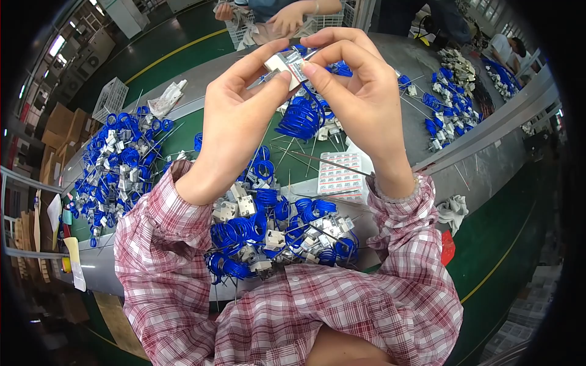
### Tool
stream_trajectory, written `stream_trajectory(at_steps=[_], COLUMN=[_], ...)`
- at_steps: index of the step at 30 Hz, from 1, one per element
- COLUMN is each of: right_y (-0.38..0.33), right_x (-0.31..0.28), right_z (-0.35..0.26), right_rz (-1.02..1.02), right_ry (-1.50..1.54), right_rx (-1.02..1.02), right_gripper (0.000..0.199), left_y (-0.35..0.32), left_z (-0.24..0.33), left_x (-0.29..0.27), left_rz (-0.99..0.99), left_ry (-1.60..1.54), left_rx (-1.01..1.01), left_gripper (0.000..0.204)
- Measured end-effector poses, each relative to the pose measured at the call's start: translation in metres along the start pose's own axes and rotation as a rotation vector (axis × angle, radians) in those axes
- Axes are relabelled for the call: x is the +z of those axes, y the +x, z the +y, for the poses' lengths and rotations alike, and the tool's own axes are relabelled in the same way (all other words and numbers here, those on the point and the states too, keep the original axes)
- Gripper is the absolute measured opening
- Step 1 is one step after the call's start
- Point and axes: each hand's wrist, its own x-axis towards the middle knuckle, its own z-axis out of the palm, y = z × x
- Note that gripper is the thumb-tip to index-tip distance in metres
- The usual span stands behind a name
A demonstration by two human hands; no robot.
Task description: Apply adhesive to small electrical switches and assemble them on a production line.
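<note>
Both hands are raised above the bench (pixel 201 131), meeting on one small white component with a metal bracket (pixel 285 63). The left hand (pixel 235 116) pinches its left end, thumb and forefinger closed on the white body; the right hand (pixel 360 91) has its grip closed on the other end, thumb under and forefinger curled over the top. Most of the component is hidden by the fingertips, so its full shape is hard to make out, and whether the blue coiled wire (pixel 302 116) hanging just below the hands is joined to it cannot be told. Beneath the hands, on the near part of the bench, lies a heap of like white components with blue wire coils (pixel 274 229), partly covered by the red plaid sleeves (pixel 159 244). To the right of that heap sits a sheet of small red-and-white labels (pixel 340 172), with thin metal rods crossing it. Another pile of blue-coiled parts (pixel 119 165) lies on the far left of the bench, and a third pile (pixel 448 113) on the far right. Beyond the bench's far edge, another person's hands (pixel 287 18) rest on a pale basket, cut off by the top edge.
</note>
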Motion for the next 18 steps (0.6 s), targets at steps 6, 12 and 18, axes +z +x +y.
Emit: stream_trajectory(at_steps=[6, 12, 18], right_y=[0.0001, -0.0004, -0.0010], right_x=[-0.0011, -0.0031, -0.0041], right_z=[-0.0009, -0.0006, -0.0012], right_rz=[-0.012, -0.020, -0.021], right_ry=[-0.004, 0.004, 0.004], right_rx=[0.009, 0.009, 0.015], right_gripper=[0.004, 0.005, 0.005], left_y=[0.0003, 0.0007, 0.0005], left_z=[-0.0002, -0.0007, -0.0007], left_x=[0.0002, 0.0001, 0.0007], left_rz=[0.002, -0.001, -0.002], left_ry=[0.006, 0.007, 0.006], left_rx=[0.001, -0.004, -0.008], left_gripper=[0.038, 0.039, 0.039])
